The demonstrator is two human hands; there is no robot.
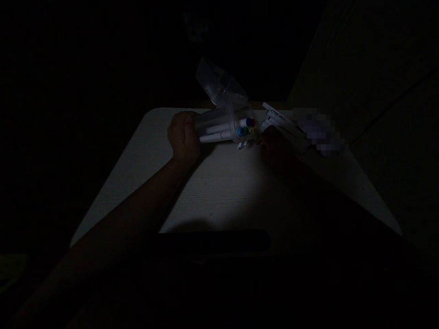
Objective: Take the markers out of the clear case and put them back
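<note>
My left hand [184,137] is wrapped round the base of a clear plastic case [212,117], which lies on its side. Its hinged lid [221,82] stands open toward the back. Inside are several white markers [219,135], their blue, green, yellow and red ends pointing right, at the case's mouth. My right hand [274,144] is just right of that mouth, fingers curled and in deep shadow; whether anything is between them I cannot make out. Beyond it lies a pile of white markers [279,119], partly hidden by this hand.
The pale table [206,187] has rounded corners and is dimly lit. A blurred, pixelated pale patch [318,132] lies at the right, beside the marker pile. Along the near edge runs a dark bar [219,241]. The surroundings are almost black.
</note>
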